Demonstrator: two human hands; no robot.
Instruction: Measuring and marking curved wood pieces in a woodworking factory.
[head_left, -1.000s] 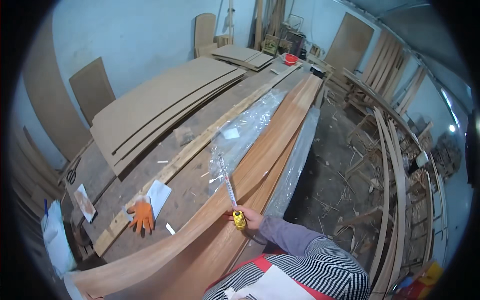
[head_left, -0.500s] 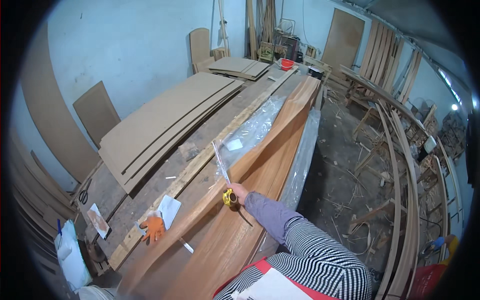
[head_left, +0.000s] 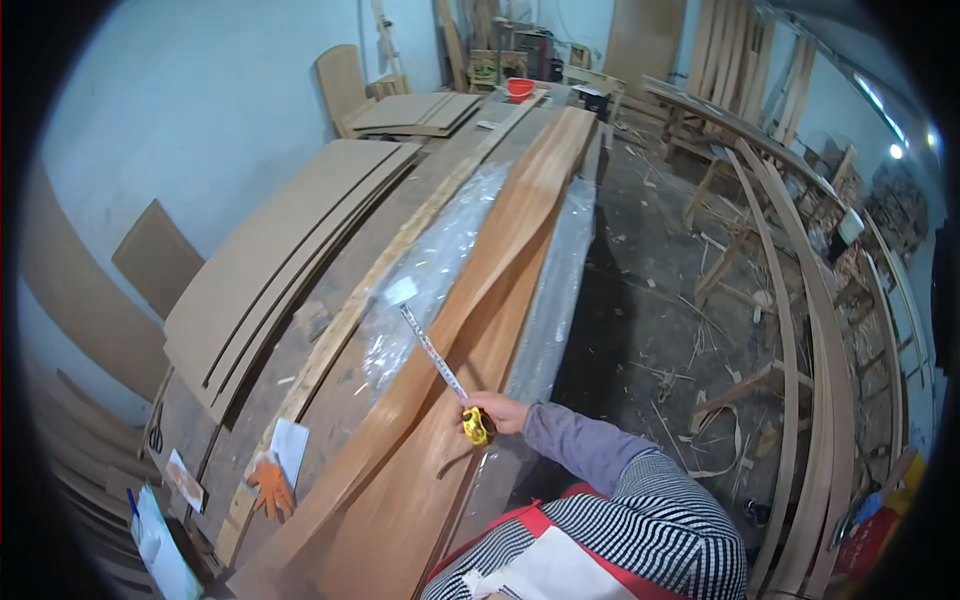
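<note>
My right hand (head_left: 503,411) closes round a yellow and black tape measure (head_left: 478,427). A short length of its white blade (head_left: 434,351) sticks out to the far left, over a long, thin brown wood sheet (head_left: 455,335). That sheet is wavy, with one edge lifted. Beneath it lies another brown wood sheet (head_left: 425,500), nearer my body. Clear plastic film (head_left: 540,340) spreads under the sheets on the long table. My left hand is out of view. An orange glove (head_left: 271,487) rests on the table beside a white paper (head_left: 289,450), with no arm attached to it.
Large brown boards (head_left: 290,240) are stacked along the table's left side, beside a narrow pale plank (head_left: 350,320). A red bucket (head_left: 519,89) stands at the far end. Long curved strips (head_left: 815,400) lie to the right, above a floor (head_left: 640,400) strewn with offcuts.
The view has shifted, with the surroundings sliding left. The tape measure's blade now points more to the left. The upper wood sheet has shifted, covering a small white piece near its lower end.
</note>
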